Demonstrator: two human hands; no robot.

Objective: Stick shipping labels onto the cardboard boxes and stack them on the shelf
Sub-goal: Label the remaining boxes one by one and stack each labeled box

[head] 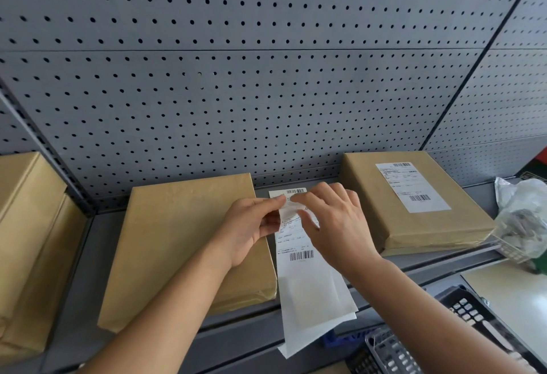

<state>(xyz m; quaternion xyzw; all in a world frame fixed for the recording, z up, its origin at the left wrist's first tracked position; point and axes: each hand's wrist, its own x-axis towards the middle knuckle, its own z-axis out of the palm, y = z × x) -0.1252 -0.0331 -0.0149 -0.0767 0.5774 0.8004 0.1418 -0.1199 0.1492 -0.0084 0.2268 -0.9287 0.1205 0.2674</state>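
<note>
Both arms reached forward over the shelf (pixel 99 240), left hand (pixel 251 225) and right hand (pixel 337 225) each with a pinching grip on the label strip (pixel 302 258), its top corner curled up between the fingers. Two boxes flanked them, bare box (pixel 183 240) left, labelled box (pixel 414 225) right, the strip hanging down between them below the grip

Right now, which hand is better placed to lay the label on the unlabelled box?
Probably left: both hands pinch the label strip, but the left hand overlaps the unlabelled box; the right hand sits over the gap beside it.
</note>
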